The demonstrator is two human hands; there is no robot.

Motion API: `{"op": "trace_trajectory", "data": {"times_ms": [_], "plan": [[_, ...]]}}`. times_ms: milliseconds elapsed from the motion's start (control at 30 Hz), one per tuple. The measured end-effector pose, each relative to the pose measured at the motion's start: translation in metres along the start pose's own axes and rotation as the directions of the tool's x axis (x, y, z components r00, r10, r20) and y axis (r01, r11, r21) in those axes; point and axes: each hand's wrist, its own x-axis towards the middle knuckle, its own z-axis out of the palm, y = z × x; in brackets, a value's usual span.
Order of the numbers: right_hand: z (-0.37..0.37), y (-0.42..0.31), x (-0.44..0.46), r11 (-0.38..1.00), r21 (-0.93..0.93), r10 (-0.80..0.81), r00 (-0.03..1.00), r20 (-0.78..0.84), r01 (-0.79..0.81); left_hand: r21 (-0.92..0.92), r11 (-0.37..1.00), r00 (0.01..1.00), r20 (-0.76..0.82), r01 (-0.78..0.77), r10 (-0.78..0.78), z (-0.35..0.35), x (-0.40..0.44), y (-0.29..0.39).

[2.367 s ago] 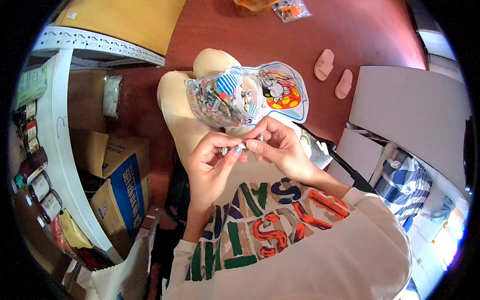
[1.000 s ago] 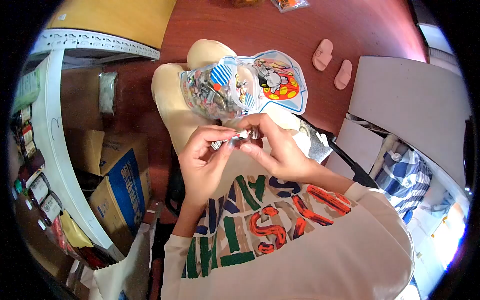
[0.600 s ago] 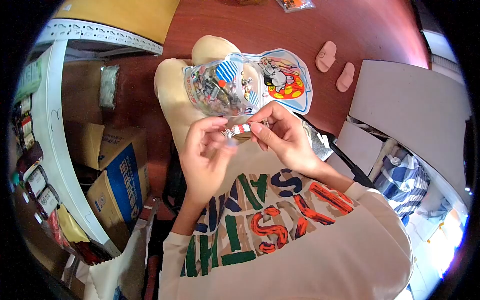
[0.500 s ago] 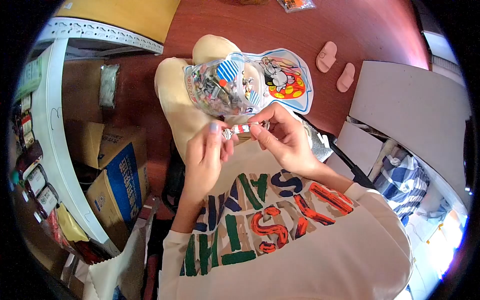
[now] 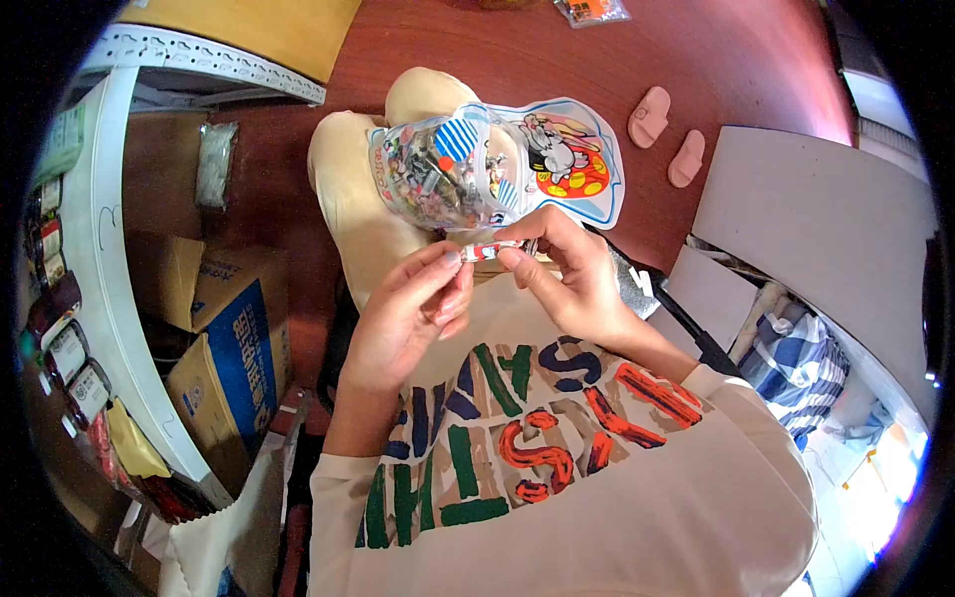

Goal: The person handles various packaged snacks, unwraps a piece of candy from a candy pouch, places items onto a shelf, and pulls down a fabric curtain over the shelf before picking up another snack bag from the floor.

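A small wrapped candy (image 5: pixel 481 252) in a red and white wrapper is held level in front of my chest. My right hand (image 5: pixel 567 269) pinches its right end between thumb and forefinger. At its left end, my left hand (image 5: pixel 413 298) has thumb and fingertips closed together, covering that end of the wrapper. Beyond my hands, a clear plastic bag (image 5: pixel 428 174) full of small wrapped pieces lies on my lap. Its flap (image 5: pixel 602 189), printed with a cartoon rabbit, spreads to the right.
On the left stand a white metal shelf (image 5: pixel 111 229) with packets and an open cardboard box (image 5: pixel 224 368). Pink slippers (image 5: pixel 649 117) lie on the red floor at the upper right. To the right are a grey-white panel (image 5: pixel 816 229) and a checked cloth (image 5: pixel 796 363).
My left hand has turned, its wrist moving left, and its fingertips now cover the candy's left twisted end, which showed before. My right hand has stayed nearly in place.
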Motion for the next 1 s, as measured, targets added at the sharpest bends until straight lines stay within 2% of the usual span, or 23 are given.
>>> {"op": "trace_trajectory", "data": {"times_ms": [33, 67, 100, 133, 200, 267, 333, 367, 400, 433, 467, 567, 600, 667, 700, 767, 800, 833, 900, 1000], "plan": [[0.000, -0.001, 0.000, 1.000, -0.001, 0.000, 1.000, 0.000, 0.000, 0.083, 0.996, 0.999, -0.018, -0.040, 0.042, 0.000, 0.000, 0.000], [-0.001, -0.001, 0.000, 0.988, 0.125, 0.092, 0.996, 0.016, -0.093, 0.082, 0.996, 0.999, -0.018, -0.040, 0.042, 0.003, -0.001, -0.001], [-0.001, -0.001, 0.000, 0.952, 0.246, 0.180, 0.983, 0.044, -0.185, 0.329, 0.936, 0.985, -0.071, -0.126, 0.158, 0.007, -0.002, -0.001], [-0.001, 0.000, 0.001, 0.952, 0.245, 0.180, 0.983, 0.044, -0.185, 0.557, 0.810, 0.955, -0.093, -0.184, 0.281, 0.009, -0.002, -0.001], [0.000, 0.004, 0.004, 0.876, 0.427, 0.211, 0.975, 0.076, -0.223, 0.563, 0.802, 0.951, -0.084, -0.201, 0.298, 0.009, -0.002, -0.001], [-0.001, 0.005, 0.005, 0.874, 0.429, 0.210, 0.973, 0.092, -0.229, 0.568, 0.793, 0.946, -0.075, -0.220, 0.317, 0.009, -0.002, -0.002], [-0.003, 0.004, 0.005, 0.871, 0.431, 0.211, 0.972, 0.104, -0.235, 0.893, 0.371, 0.848, 0.023, -0.256, 0.530, 0.008, -0.001, -0.004], [-0.005, 0.002, 0.006, 0.861, 0.431, 0.242, 0.963, 0.120, -0.270, 0.893, 0.371, 0.848, 0.024, -0.257, 0.529, 0.010, -0.001, -0.002], [-0.006, 0.001, 0.007, 0.849, 0.431, 0.273, 0.952, 0.135, -0.305, 0.958, 0.083, 0.779, 0.171, -0.275, 0.603, 0.012, -0.001, 0.001], [-0.007, 0.002, 0.007, 0.849, 0.431, 0.273, 0.953, 0.135, -0.304, 0.943, -0.212, 0.705, 0.332, -0.256, 0.626, 0.012, 0.000, 0.003], [-0.007, 0.002, 0.007, 0.844, 0.429, 0.290, 0.947, 0.140, -0.322, 0.898, -0.338, 0.644, 0.439, -0.283, 0.627, 0.009, 0.004, 0.002], [-0.006, 0.003, 0.007, 0.831, 0.440, 0.307, 0.940, 0.151, -0.342, 0.872, -0.400, 0.633, 0.482, -0.281, 0.606, 0.006, 0.004, 0.005], [-0.006, 0.003, 0.006, 0.823, 0.452, 0.305, 0.939, 0.157, -0.343, 0.872, -0.400, 0.633, 0.482, -0.281, 0.606, 0.006, 0.004, 0.003], [-0.005, 0.002, 0.006, 0.830, 0.452, 0.285, 0.945, 0.159, -0.326, 0.938, -0.027, 0.686, 0.272, -0.346, 0.674, 0.005, 0.004, -0.002], [-0.004, 0.001, 0.005, 0.837, 0.452, 0.265, 0.951, 0.161, -0.309, 0.938, -0.027, 0.686, 0.272, -0.346, 0.674, 0.007, 0.004, -0.004], [0.000, 0.000, 0.004, 0.835, 0.466, 0.259, 0.956, 0.140, -0.295, 0.842, 0.433, 0.794, -0.010, -0.321, 0.608, 0.010, 0.003, -0.006], [0.001, 0.001, 0.004, 0.832, 0.479, 0.254, 0.960, 0.120, -0.280, 0.706, 0.673, 0.879, -0.154, -0.222, 0.452, 0.012, -0.001, -0.005], [0.003, 0.001, 0.004, 0.831, 0.479, 0.254, 0.960, 0.121, -0.281, 0.706, 0.673, 0.879, -0.155, -0.222, 0.452, 0.012, -0.001, -0.005], [0.004, 0.003, 0.003, 0.832, 0.495, 0.229, 0.968, 0.105, -0.251, 0.356, 0.903, 0.926, -0.197, -0.239, 0.322, 0.013, 0.001, -0.004], [0.004, 0.004, 0.004, 0.843, 0.481, 0.219, 0.970, 0.103, -0.241, 0.341, 0.903, 0.919, -0.200, -0.260, 0.340, 0.016, 0.002, -0.007]]}}
